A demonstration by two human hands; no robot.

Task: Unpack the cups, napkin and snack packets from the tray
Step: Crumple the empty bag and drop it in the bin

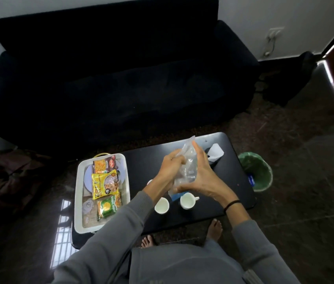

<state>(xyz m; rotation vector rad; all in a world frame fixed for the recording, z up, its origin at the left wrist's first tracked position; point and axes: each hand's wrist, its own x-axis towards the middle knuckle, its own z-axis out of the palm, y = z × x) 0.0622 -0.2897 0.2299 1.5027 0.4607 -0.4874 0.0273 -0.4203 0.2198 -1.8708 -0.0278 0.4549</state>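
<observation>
A: Start at your left. What sits there?

B: Your white tray [77, 193] rests on the left end of the black table [145, 167], its near corner right at the table's front edge. Three snack packets still lie in it in a row: an orange one [104, 166] at the far end, a yellow one [105, 185] in the middle, a green one [108, 206] nearest you. A clear lid-like piece [88, 206] lies beside the green one.

A: And my hands?

B: Your left hand [170, 171] is closed around the top of a clear plastic bag [188, 160], held above the middle of the table. Your right hand [205, 179] cups the bag's right side and bottom, fingers partly spread but pressing it.

A: The cups?

B: Two white cups [161, 205] [188, 200] stand on the table under your hands, close to the front edge, just apart from each other.

A: Further right?

B: A white napkin [215, 152] lies near the far right corner. The tabletop between it and the cups is bare. A green bin [258, 171] stands on the floor just beyond the table's right edge.
</observation>
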